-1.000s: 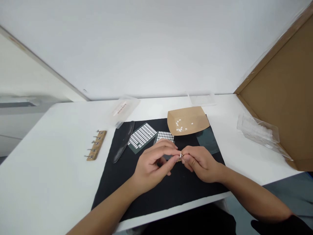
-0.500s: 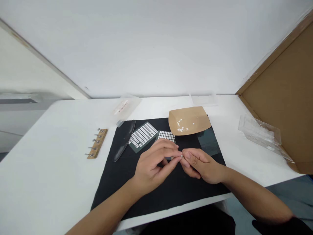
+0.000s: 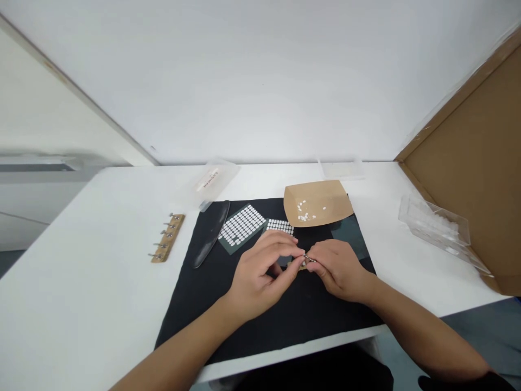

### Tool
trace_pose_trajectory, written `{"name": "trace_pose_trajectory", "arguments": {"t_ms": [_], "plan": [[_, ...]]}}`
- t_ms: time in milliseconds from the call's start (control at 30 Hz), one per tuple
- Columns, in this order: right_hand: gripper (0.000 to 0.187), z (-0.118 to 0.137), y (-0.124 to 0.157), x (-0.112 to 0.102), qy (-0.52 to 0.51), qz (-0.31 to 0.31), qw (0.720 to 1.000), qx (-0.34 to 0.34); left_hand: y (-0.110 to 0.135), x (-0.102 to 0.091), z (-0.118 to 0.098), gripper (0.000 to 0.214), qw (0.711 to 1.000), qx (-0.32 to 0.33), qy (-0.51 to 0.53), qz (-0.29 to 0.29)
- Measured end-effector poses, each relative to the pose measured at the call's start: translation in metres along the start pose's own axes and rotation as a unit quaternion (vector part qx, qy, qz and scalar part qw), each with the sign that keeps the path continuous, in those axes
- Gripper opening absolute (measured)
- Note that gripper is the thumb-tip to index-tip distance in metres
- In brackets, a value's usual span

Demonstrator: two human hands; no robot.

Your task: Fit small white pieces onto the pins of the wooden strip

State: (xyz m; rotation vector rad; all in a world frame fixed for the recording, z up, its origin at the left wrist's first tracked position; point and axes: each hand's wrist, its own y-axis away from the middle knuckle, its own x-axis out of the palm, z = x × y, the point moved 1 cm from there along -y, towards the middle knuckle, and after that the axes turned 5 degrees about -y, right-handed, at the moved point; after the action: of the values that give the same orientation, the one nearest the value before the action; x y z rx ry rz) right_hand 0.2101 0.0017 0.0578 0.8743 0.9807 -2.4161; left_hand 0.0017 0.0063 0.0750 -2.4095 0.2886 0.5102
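Pinching small part [image 3: 306, 259], black mat [image 3: 285, 320], white table [image 3: 93, 282]

Left hand [image 3: 260, 271] and right hand [image 3: 340, 267] pinch fingertips together.

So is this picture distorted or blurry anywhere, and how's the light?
Head view: wide lens splays the table edges; light soft, even; the part pinched between left hand and right hand is too small and blurred to make out.

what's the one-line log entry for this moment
left hand: pinching small part | right hand: pinching it too | under: black mat | behind: paper tray
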Motion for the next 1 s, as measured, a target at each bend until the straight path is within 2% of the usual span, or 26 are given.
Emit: {"name": "trace_pose_trajectory", "arguments": {"t_ms": [100, 367, 633, 1000], "plan": [[0.049, 0.001, 0.001, 0.000, 0.041, -0.006, 0.999, 0.006, -0.003, -0.002, 0.001, 0.015, 0.999, 0.036, -0.006, -0.013], [0.052, 0.008, -0.002, 0.001, 0.087, -0.013, 0.996, 0.005, -0.004, -0.002, 0.002, 0.015, 0.997, 0.056, -0.048, -0.021], [0.049, 0.012, 0.000, 0.004, 0.046, 0.019, 0.998, 0.024, 0.000, -0.003, -0.004, 0.022, 0.990, 0.082, -0.112, -0.014], [0.047, 0.018, -0.001, 0.005, -0.024, 0.049, 0.995, 0.081, 0.002, 0.000, -0.009, 0.020, 0.991, 0.056, -0.118, -0.041]]}}
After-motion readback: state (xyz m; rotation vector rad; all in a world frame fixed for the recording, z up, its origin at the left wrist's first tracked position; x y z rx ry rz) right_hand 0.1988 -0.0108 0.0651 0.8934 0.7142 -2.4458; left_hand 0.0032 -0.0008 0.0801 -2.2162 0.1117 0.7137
